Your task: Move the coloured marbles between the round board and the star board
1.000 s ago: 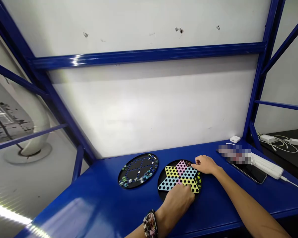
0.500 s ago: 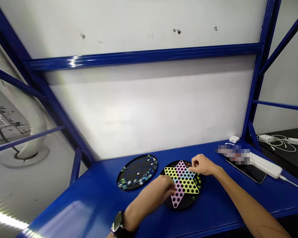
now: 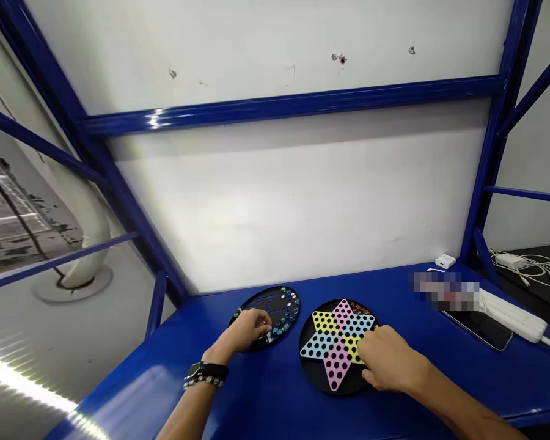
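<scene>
Clock-face directions are read from the centre of the star (image 3: 340,335).

Item: Chinese checkers board (image 3: 315,374), round, black, its raised six-pointed star flat, smooth and pierced with dark round holes; points pink at twelve and six, yellow at ten and four, pale blue at two and eight. Small reddish pieces (image 3: 361,310) lie along the rim at one.

Item: right hand (image 3: 388,359), over the board's edge between three and four, fingers curled under; tips hidden, so whether they grip anything I cannot tell.

Item: second board (image 3: 280,302), toward ten, black, round, lined with blue dots; glossy glass marbles (image 3: 286,322) along its rim.

Item: left hand (image 3: 245,330), above that board, finger and thumb tips drawn close; whether a marble sits between, I cannot tell. Black-strapped watch (image 3: 208,370), beaded bracelet (image 3: 204,381).

Item: glass-fronted phone (image 3: 479,330) and white plastic power strip (image 3: 513,315), near three.

Surface: glossy blue tabletop (image 3: 275,397). Room: blue-painted crossbar (image 3: 293,107) at twelve, before a scuffed white panel (image 3: 284,208); pale pipe (image 3: 89,244) toward ten.
</scene>
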Demonstrator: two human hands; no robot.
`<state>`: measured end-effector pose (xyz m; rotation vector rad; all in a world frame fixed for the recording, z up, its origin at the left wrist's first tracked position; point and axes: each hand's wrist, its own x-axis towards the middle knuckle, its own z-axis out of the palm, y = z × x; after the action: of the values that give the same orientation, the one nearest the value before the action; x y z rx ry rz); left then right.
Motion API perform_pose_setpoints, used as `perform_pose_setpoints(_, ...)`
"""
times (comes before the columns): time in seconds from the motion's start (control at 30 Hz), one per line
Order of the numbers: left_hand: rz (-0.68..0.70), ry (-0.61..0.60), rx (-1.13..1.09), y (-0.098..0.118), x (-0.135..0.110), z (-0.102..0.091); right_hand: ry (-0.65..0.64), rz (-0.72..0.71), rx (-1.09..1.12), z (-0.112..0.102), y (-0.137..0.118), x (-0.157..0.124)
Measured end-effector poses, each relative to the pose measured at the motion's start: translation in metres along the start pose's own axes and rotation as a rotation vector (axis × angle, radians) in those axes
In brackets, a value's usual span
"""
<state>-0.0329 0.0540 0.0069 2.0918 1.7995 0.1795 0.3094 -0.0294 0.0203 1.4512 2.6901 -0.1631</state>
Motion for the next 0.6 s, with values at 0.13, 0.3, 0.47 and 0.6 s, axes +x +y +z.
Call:
perform_pose_setpoints(0.13,0.023,0.000,-0.038,0.007,-0.005,-0.005,-0.021,0.052,-0.017,0.001,-0.008,0.001)
perform_pose_setpoints(0.3,0.028,-0.009,-0.062,0.015,-0.012,-0.012,-0.043,0.064,0.000,-0.002,-0.018,0.005)
perform_pose_setpoints(0.47,0.180,0.081,-0.124,0.069,-0.039,0.001,-0.011,0.145,0.064,0.001,-0.021,0.005)
perform_pose_setpoints(0.6,0.373,0.006,-0.156,0.133,-0.071,0.030,0.070,0.194,0.202,0.009,-0.014,0.003)
